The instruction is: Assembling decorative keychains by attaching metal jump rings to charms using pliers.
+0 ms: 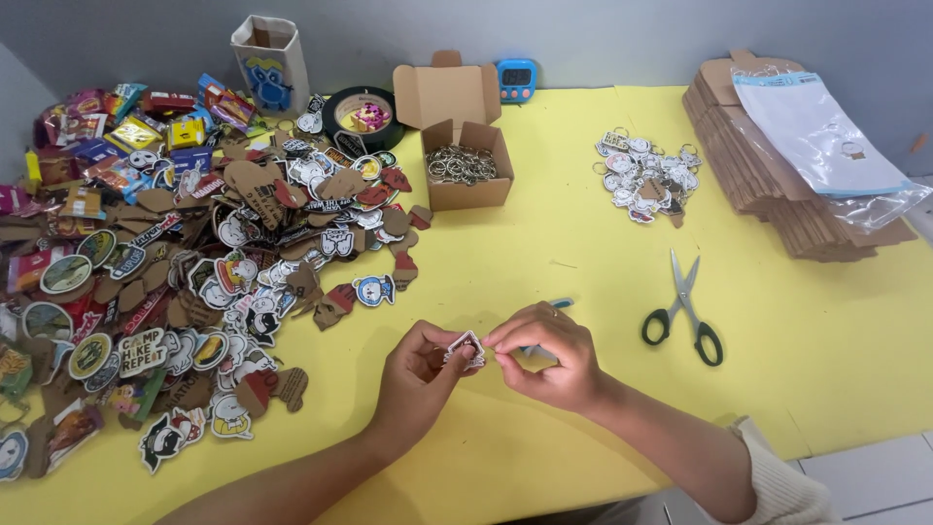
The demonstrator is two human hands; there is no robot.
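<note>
- Both hands meet at about 6 o'clock on the yellow table (544,224), over its near half
- The left hand (416,374) pinches a small house-shaped charm (467,349) between thumb and fingertips; the right hand (549,355) has its fingers pressed together on the charm's right edge, pinching something too small to make out
- Judged from this, the step in hand looks like fitting a ring to the charm: the next move calls for a steady pinch and a fine twist at the charm's hole
- One open cardboard box (468,165) of metal rings sits at 12 o'clock, flap up
- One pair of scissors (683,309) with black handles lies at 3 o'clock, well apart from the hands
- One small heap of finished keychains (646,177) lies at 1 o'clock, too many to count
- One wide spread of loose charms (243,262) covers 9 to 11 o'clock, uncountable
- One stack of flat cartons (768,185) at 2 o'clock, with clear bags on top
- One blue timer (516,80) and one tape roll (362,115) at 12 o'clock
</note>
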